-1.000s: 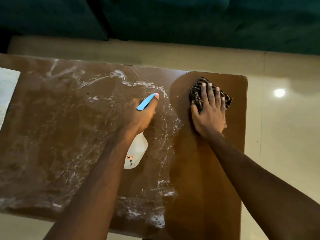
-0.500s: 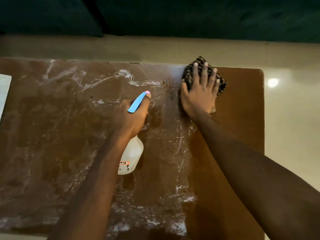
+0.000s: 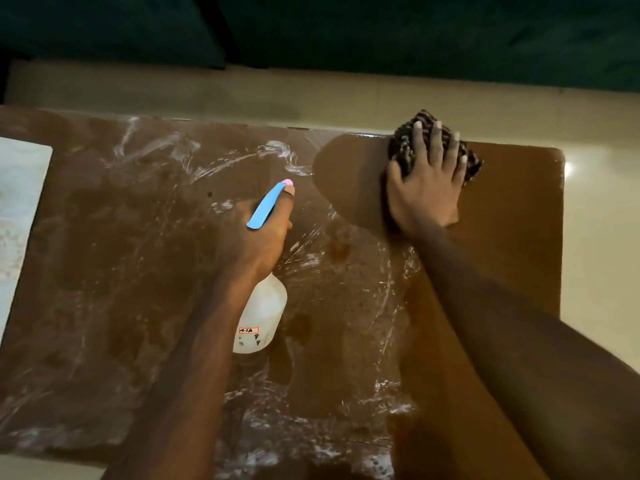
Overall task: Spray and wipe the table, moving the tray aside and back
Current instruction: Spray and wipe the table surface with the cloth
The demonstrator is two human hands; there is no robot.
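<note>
The brown table (image 3: 512, 237) is streaked with white foam over its left and middle parts; a wiped brown patch lies at the far right. My left hand (image 3: 256, 233) grips a white spray bottle (image 3: 261, 317) with a blue trigger head, held above the table's middle. Pressed flat with spread fingers, my right hand (image 3: 427, 188) holds a dark checked cloth (image 3: 403, 147) down at the table's far edge. A pale tray (image 3: 19, 202) shows partly at the left edge of the table.
Beige tiled floor (image 3: 595, 237) lies to the right of and beyond the table. A dark green sofa (image 3: 381, 36) runs along the far side. A light glare spot sits on the floor by the table's right corner.
My right hand slid the cloth left along the far edge, then back to the right, leaving a wiped brown patch. My left hand with the bottle stayed about where it was.
</note>
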